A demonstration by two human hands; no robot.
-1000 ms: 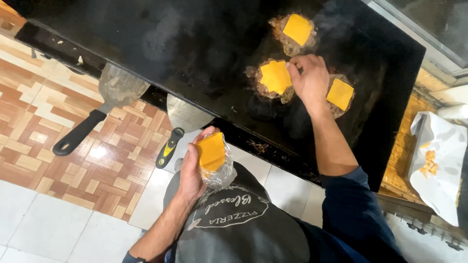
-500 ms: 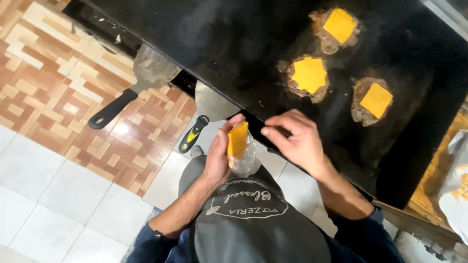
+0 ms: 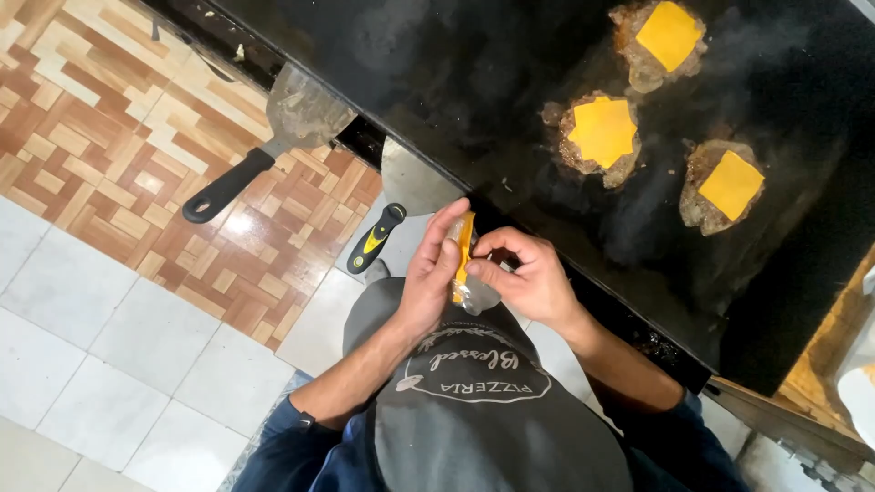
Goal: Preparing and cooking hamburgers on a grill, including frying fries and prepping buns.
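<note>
My left hand (image 3: 428, 273) holds a stack of orange cheese slices (image 3: 464, 248) in clear plastic wrap, seen edge-on just in front of my grey apron (image 3: 474, 410). My right hand (image 3: 529, 278) pinches the same stack from the other side, fingertips on the wrap. Both hands are at the near edge of the black griddle (image 3: 437, 73). On the griddle lie three burger patties, each topped with a cheese slice: one at the far right (image 3: 670, 36), one in the middle (image 3: 602, 132), one nearer on the right (image 3: 727, 187).
Two metal spatulas rest on the griddle's front edge with handles hanging over the floor: a large one with a black handle (image 3: 273, 146) and a smaller one with a black and yellow handle (image 3: 396, 205). Patterned brown tile and white tile cover the floor (image 3: 109, 273).
My right hand has left the patties and come back to the cheese stack. My left hand has turned the stack from flat to edge-on. The view has shifted toward the griddle.
</note>
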